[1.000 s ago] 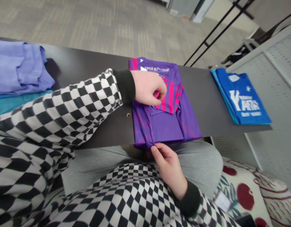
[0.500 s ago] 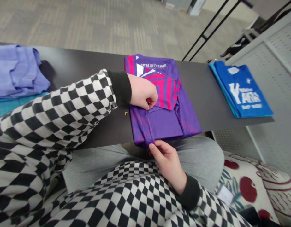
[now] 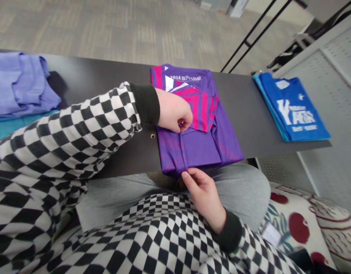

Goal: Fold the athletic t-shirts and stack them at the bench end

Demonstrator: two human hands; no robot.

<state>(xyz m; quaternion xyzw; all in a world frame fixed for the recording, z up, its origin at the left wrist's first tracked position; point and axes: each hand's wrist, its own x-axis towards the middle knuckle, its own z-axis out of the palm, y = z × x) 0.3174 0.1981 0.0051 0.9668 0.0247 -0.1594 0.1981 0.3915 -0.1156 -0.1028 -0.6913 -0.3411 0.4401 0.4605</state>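
The left hand (image 3: 175,112) and right hand (image 3: 203,193) pinched the rectangular purple-and-pink fabric shirt (image 3: 202,146), seemingly to straighten the crease (image 3: 181,150) between them.

Patterned carpet (image 3: 112,28) lies beyond a dark table (image 3: 241,101) beside perforated panelling (image 3: 339,72).

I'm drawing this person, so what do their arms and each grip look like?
The left sleeve and right sleeve are covered in black and white checks. Each ends in a wide, plain black cuff around the wrist. The left grip and right grip are bare hands.
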